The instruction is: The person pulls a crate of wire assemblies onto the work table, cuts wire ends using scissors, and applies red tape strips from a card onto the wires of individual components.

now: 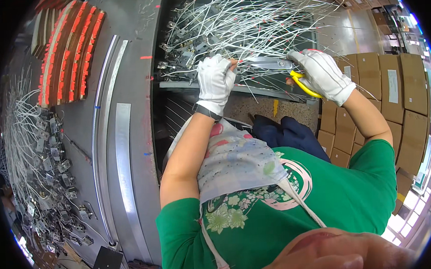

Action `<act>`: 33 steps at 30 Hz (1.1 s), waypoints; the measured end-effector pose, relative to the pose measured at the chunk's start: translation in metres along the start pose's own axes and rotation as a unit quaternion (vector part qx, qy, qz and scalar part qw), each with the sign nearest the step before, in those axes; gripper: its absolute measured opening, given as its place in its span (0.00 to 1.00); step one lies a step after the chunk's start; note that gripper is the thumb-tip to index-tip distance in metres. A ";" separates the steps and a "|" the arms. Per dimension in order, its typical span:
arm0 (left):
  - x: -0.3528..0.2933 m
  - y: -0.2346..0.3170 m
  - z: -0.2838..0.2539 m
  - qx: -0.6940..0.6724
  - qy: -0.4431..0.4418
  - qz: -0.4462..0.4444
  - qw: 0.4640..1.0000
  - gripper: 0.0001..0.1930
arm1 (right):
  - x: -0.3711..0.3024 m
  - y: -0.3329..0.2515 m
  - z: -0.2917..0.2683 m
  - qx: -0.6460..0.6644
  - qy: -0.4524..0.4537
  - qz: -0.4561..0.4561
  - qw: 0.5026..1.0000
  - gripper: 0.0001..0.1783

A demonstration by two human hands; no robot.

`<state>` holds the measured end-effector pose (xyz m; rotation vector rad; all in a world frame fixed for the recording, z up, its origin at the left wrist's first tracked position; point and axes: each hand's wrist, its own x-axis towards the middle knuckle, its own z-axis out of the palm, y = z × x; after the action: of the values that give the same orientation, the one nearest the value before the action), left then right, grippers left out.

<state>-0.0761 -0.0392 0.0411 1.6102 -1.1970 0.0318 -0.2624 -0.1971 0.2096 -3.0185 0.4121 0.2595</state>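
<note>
My left hand (215, 80), in a white glove, pinches a bundle of thin white wires (249, 22) that fan out from small metal parts lying in a tray. My right hand (322, 73), also gloved, grips yellow-handled scissors (285, 69). The steel blades point left toward the wires just beside my left fingers. The wires carry small red marks along their length.
A grey metal workbench (132, 104) runs down the left, with steel strips (122, 153) on it. Rows of orange-tipped parts (70, 49) sit at the upper left, and a heap of wired metal parts (38, 156) at the far left. Brown cardboard boxes (391, 93) are stacked at right.
</note>
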 end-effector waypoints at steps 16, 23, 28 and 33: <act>0.010 0.007 -0.016 -0.077 -0.018 0.018 0.997 0.08 | 0.002 -0.023 -0.056 0.008 -0.062 0.021 0.998 0.32; -0.007 0.001 -0.007 -0.053 -0.042 0.008 0.998 0.08 | 0.001 -0.013 -0.025 0.050 -0.101 0.025 0.993 0.30; -0.009 -0.001 -0.003 -0.046 -0.041 0.023 0.998 0.09 | 0.003 -0.010 -0.010 0.056 -0.127 0.081 0.987 0.29; -0.015 -0.005 -0.004 -0.045 -0.046 0.035 0.997 0.08 | -0.002 -0.009 -0.008 0.057 -0.119 0.060 0.989 0.30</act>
<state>-0.0775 -0.0272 0.0307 1.5051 -1.3079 -0.0511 -0.2608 -0.1886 0.2188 -2.8092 0.5666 0.5760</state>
